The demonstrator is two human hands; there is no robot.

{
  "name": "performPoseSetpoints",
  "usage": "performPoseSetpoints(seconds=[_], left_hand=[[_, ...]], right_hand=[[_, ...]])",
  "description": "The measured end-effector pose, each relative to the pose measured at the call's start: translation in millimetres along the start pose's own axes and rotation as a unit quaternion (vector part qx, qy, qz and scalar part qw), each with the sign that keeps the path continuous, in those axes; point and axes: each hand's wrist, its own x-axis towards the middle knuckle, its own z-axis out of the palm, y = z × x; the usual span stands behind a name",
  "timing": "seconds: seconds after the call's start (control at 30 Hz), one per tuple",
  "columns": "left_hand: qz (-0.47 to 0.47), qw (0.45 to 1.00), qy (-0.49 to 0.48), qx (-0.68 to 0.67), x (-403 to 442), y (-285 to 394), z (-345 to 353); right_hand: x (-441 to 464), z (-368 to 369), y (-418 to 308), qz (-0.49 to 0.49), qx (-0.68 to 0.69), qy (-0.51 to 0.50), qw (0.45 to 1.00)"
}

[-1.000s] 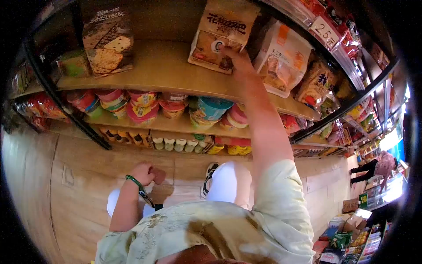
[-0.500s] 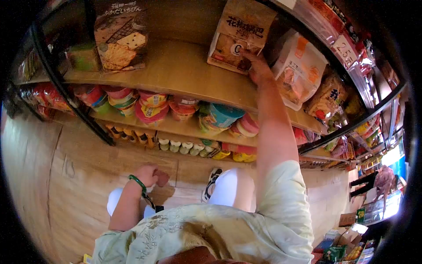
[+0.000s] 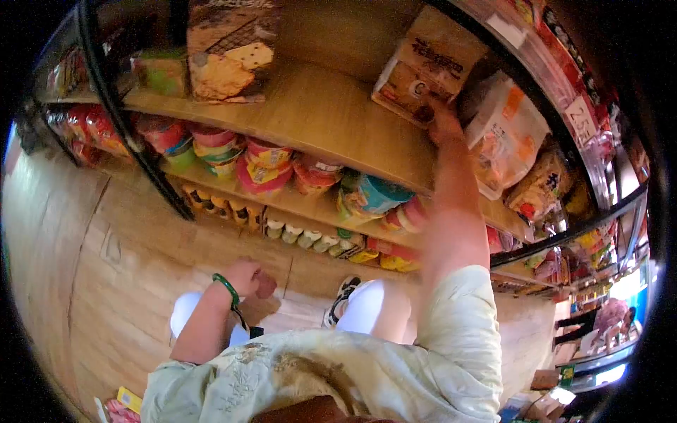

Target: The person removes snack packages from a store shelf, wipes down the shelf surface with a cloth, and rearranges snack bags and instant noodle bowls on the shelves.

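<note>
The right hand (image 3: 442,123) meets the brown bag (image 3: 430,65) at its lower right corner, the thumb side against the printed front. How firmly the fingers close is hard to judge — what lies behind the edge is hidden, so I cannot tell whether they pinch it or only press. The brown bag itself is on the upper shelf (image 3: 310,99), its printed front facing the person.

Handling it well probably means keeping contact low, near the base, where the pack looks stiff enough to bear a push; pressing at mid-front might dent the contents. The white bag (image 3: 506,141) sits just right of the brown bag, so the wrist wants a narrow path between the two. To the brown bag's left, well apart, stands a cracker pack (image 3: 233,60); a gentle, level touch suits this side, as a hard shove could tip the bag.

The left hand (image 3: 247,276) hangs far below the brown bag, fingers curled in — whether anything is inside them I cannot tell. It offers the bag no support there.
</note>
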Motion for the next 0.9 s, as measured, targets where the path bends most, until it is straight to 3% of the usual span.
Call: performPoseSetpoints(seconds=[0.1,0.23,0.3,0.4,0.47,0.6,0.67,0.73,0.8,0.9], left_hand=[[-0.005,0.999,0.002,-0.048,-1,-9,9],[0.016,1.0,0.002,-0.008,-5,0,0],[0.025,1.0,-0.012,0.002,-10,6,-8],[0.027,1.0,-0.007,-0.001,-10,2,-4],[0.023,0.999,-0.004,-0.026,-14,2,-2],[0.017,1.0,0.023,0.002,-20,15,-15],[0.022,0.999,-0.023,-0.006,-19,12,-18],[0.021,1.0,0.018,0.013,-21,8,-16],[0.021,0.999,-0.005,0.033,-16,4,-13],[-0.009,1.0,-0.014,0.019,-18,7,-13]], right_hand=[[-38,24,-25,0.014,0.031,-0.017,0.999],[12,-4,41,-0.089,-0.015,0.045,0.995],[12,-13,54,-0.226,-0.158,0.092,0.957],[-53,19,28,-0.236,-0.264,0.134,0.926],[-59,37,34,-0.297,-0.16,0.054,0.94],[-115,84,12,-0.33,-0.268,-0.05,0.904],[-139,105,10,-0.204,-0.272,-0.095,0.936],[-158,114,26,-0.229,-0.127,-0.208,0.942],[-189,114,21,-0.138,-0.158,-0.313,0.926],[-238,108,3,-0.3,-0.16,-0.448,0.827]])
